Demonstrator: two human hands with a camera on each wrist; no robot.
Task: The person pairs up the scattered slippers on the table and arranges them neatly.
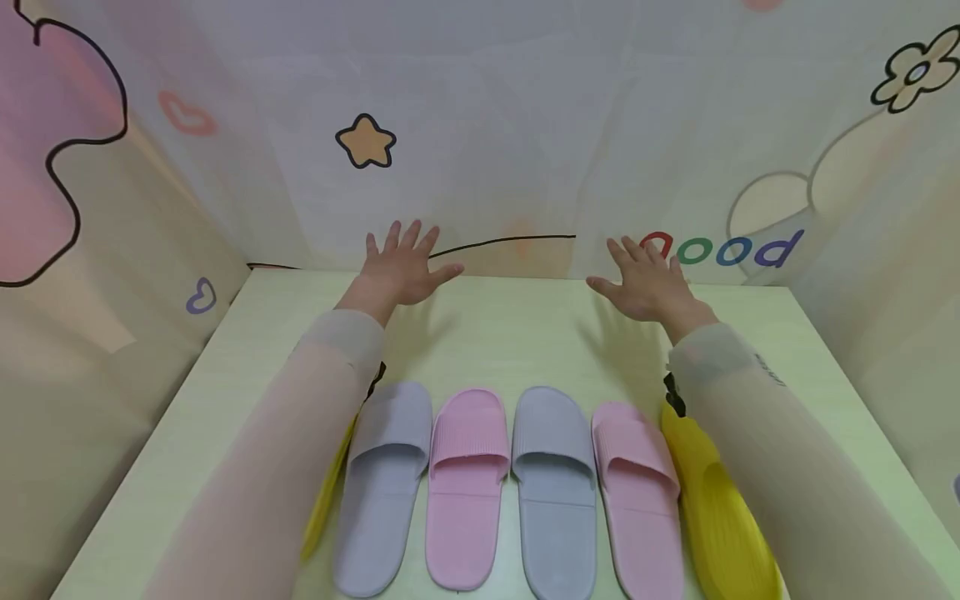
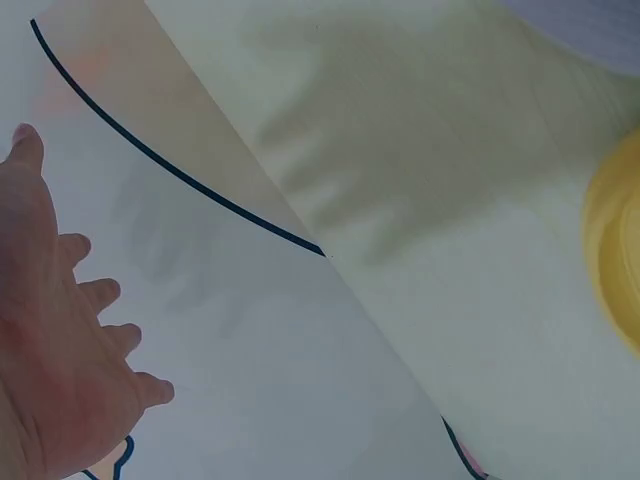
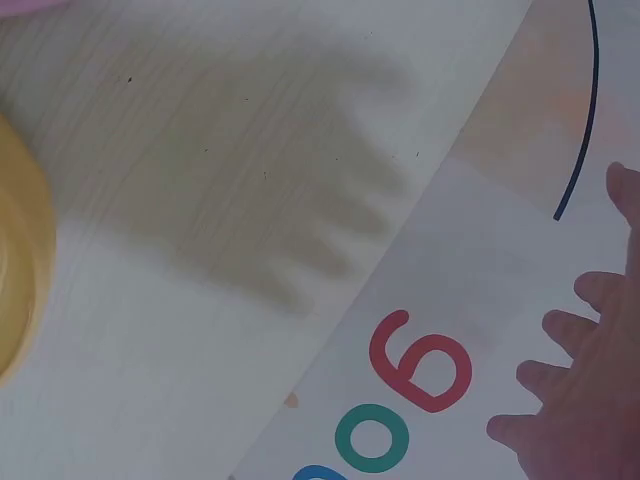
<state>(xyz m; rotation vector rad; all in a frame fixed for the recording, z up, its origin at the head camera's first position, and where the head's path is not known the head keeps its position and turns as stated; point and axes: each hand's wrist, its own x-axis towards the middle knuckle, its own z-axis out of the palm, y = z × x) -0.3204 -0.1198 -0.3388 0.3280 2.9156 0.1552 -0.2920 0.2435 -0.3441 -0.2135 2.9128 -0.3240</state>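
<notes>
The person's left grip and right grip hold nothing, fingers spread apart, seemingly at a ready pause, and the next move likely calls for drawing back to the grey slippers, pink slippers and yellow slippers behind them on the tabletop.

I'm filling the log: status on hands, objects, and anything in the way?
Left hand, right hand spread, empty. Two grey ribbed-strap slippers, two pink ribbed-strap slippers alternating in a row; yellow footwear at both ends. Pale sleeves partly hiding it.
</notes>
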